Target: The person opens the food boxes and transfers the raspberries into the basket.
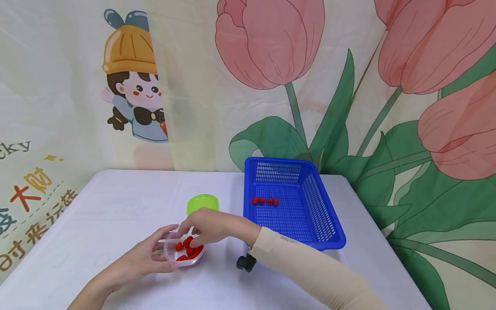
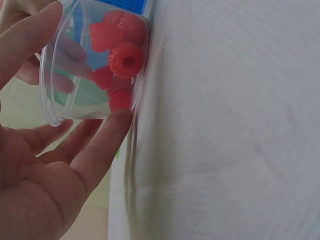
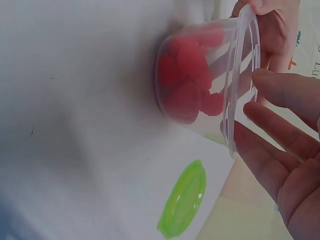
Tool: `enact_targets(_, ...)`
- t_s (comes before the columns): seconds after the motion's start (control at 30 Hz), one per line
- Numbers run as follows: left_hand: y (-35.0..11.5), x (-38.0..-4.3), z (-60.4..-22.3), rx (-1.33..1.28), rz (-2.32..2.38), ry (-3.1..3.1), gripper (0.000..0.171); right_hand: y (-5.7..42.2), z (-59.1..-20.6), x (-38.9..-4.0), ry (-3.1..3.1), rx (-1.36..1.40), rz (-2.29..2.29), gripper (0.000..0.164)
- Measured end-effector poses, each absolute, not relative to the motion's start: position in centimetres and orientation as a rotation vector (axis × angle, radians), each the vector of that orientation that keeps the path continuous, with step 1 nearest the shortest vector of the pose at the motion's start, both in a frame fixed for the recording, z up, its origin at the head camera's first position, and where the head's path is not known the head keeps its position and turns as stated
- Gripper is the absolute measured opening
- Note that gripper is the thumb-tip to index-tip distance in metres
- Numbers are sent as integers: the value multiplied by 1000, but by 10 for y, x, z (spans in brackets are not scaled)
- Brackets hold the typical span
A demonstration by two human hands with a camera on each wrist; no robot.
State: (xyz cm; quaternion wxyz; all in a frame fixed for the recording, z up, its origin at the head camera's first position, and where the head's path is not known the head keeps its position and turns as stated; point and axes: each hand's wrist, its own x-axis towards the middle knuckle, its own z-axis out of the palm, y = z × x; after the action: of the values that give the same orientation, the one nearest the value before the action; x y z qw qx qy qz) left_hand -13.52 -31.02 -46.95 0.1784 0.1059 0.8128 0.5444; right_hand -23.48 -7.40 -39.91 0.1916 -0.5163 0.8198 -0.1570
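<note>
A clear plastic tub [image 2: 82,107] stands on the white-covered table, with several red raspberries [image 2: 126,61] inside. My left hand [image 1: 149,254] holds it from the left, thumb and fingers spread around its wall and rim. Over the tub's mouth, my right hand [image 1: 211,224] reaches in from the right. Its fingers [image 3: 280,127] dip past the rim close to the berries, and I see nothing between them in the right wrist view. Just behind the tub lies a bright green lid [image 3: 184,200], partly hidden by the right hand in the head view.
To the right stands a blue perforated basket [image 1: 333,219]; a short row of several red raspberries [image 1: 265,201] lies in it. The right forearm crosses its front left corner. A small black device [image 1: 246,262] hangs under the right wrist. A printed curtain [image 1: 193,86] backs the table.
</note>
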Motion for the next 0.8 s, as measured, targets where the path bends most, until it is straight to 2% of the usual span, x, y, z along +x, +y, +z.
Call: enact_targets(0.8,-308,-134,-467,329,1565,2294,97,-87,-407,-225,2394,-1454,-146,38)
